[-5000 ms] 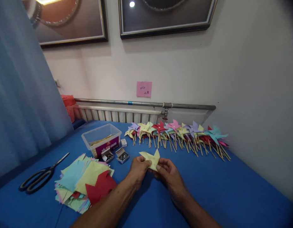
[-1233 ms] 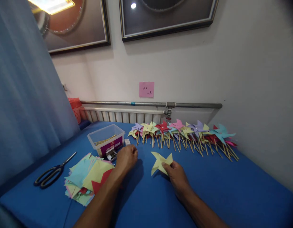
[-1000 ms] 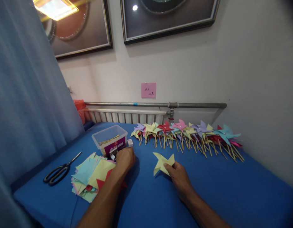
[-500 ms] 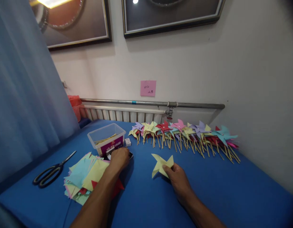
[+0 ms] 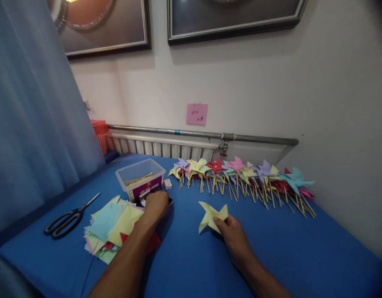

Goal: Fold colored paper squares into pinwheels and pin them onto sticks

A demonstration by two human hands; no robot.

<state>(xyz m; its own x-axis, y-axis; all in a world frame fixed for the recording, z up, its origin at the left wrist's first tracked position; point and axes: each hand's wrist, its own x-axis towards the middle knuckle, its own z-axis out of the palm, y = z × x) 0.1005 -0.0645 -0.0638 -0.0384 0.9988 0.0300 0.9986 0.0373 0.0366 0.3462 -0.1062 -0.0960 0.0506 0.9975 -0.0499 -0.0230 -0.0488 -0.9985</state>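
My right hand (image 5: 236, 238) pinches a pale yellow paper pinwheel (image 5: 208, 217) at its folded centre, thumb on top, above the blue cloth. No stick shows on it. My left hand (image 5: 156, 205) reaches into a small dark box (image 5: 170, 202) in front of the clear plastic tub. Its fingers point down and are hidden, so what they touch cannot be seen. Beside the left forearm lies a pile of coloured paper squares (image 5: 108, 227) in blue, yellow, pink, green and red. Thin wooden sticks (image 5: 139, 180) lie in the plastic tub (image 5: 124, 170).
Black-handled scissors (image 5: 68, 219) lie at the left. A small white box (image 5: 168, 184) stands by the tub. Several finished pinwheels on sticks (image 5: 237, 178) line the back of the blue-covered table (image 5: 191, 265). Behind are a radiator (image 5: 156, 145) and a metal pipe (image 5: 262, 140); a blue curtain (image 5: 39, 103) hangs left.
The camera view has shifted slightly. Both hands stay in nearly the same places, the left in the dark box and the right holding the yellow pinwheel.
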